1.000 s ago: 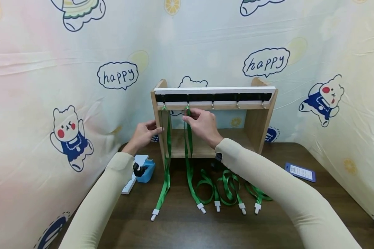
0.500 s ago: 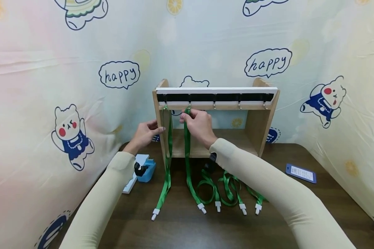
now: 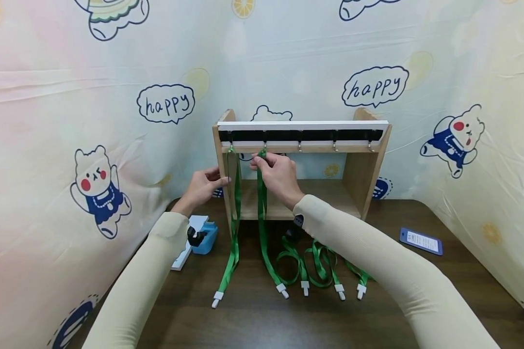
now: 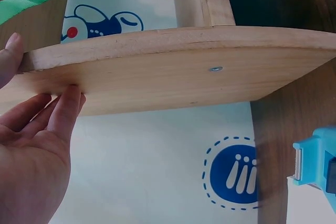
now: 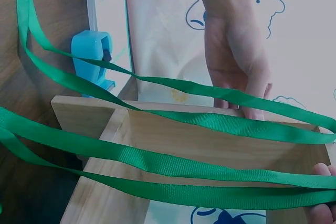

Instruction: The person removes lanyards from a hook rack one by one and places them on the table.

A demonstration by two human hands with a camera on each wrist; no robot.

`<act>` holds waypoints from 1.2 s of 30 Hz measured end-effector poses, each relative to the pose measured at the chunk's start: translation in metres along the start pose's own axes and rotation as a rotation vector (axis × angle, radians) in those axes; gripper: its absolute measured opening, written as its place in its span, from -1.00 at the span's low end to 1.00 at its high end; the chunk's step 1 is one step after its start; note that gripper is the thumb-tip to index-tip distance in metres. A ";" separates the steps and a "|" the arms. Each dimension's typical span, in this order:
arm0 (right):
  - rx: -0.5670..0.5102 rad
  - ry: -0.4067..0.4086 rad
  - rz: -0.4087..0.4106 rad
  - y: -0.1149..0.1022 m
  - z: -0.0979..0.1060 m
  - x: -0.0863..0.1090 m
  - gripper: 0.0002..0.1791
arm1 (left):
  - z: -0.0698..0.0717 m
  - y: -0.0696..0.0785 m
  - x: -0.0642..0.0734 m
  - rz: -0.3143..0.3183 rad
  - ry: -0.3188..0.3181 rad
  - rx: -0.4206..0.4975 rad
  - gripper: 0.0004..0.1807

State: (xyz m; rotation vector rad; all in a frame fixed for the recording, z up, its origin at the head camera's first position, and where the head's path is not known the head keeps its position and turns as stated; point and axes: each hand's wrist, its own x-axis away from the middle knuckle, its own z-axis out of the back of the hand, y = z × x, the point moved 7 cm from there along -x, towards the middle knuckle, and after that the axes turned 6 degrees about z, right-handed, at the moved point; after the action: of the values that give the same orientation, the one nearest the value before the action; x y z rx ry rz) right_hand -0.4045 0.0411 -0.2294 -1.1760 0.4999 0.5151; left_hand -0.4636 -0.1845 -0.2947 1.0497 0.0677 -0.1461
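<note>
My left hand [image 3: 201, 189] grips the left side panel of a wooden shelf [image 3: 361, 177]; in the left wrist view its thumb lies at the panel's front edge [image 4: 157, 40] and the fingers rest on the outer face. My right hand [image 3: 283, 178] pinches a green lanyard [image 3: 263, 213] near its top, just under the second hook from the left. That lanyard's white clip [image 3: 282, 290] lies on the table. Another green lanyard [image 3: 234, 242] hangs from the leftmost hook. In the right wrist view, the fingertips [image 5: 321, 211] hold the lanyard at the right edge.
Bare metal hooks [image 3: 335, 145] line the shelf's rail to the right. Several coiled green lanyards [image 3: 320, 266] lie on the table below, partly behind my right arm. A blue tape dispenser [image 3: 206, 238] is at left, a blue card [image 3: 421, 241] at right.
My right hand has shifted slightly left with the lanyard. The lanyard's two strands, apart before, now hang close together. My left hand has stayed on the panel.
</note>
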 end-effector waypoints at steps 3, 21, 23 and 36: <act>-0.019 -0.013 0.009 -0.001 -0.001 0.002 -0.73 | 0.000 0.000 0.000 0.000 0.000 -0.004 -0.28; -0.059 -0.118 -0.033 0.017 -0.021 0.035 -0.74 | 0.000 -0.001 -0.001 -0.017 -0.005 -0.003 -0.28; -0.073 -0.122 -0.029 0.017 -0.022 0.037 -0.73 | 0.000 -0.001 -0.001 -0.021 -0.004 0.000 -0.28; -0.170 -0.176 -0.050 0.024 -0.027 0.057 -0.68 | -0.001 0.000 0.000 -0.022 0.007 -0.018 -0.28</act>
State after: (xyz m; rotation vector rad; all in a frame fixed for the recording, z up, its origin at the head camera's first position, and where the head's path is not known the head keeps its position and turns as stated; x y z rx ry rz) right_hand -0.3780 0.0299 -0.2901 -1.2880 0.2789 0.6209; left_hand -0.4633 -0.1839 -0.2951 1.0317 0.0865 -0.1611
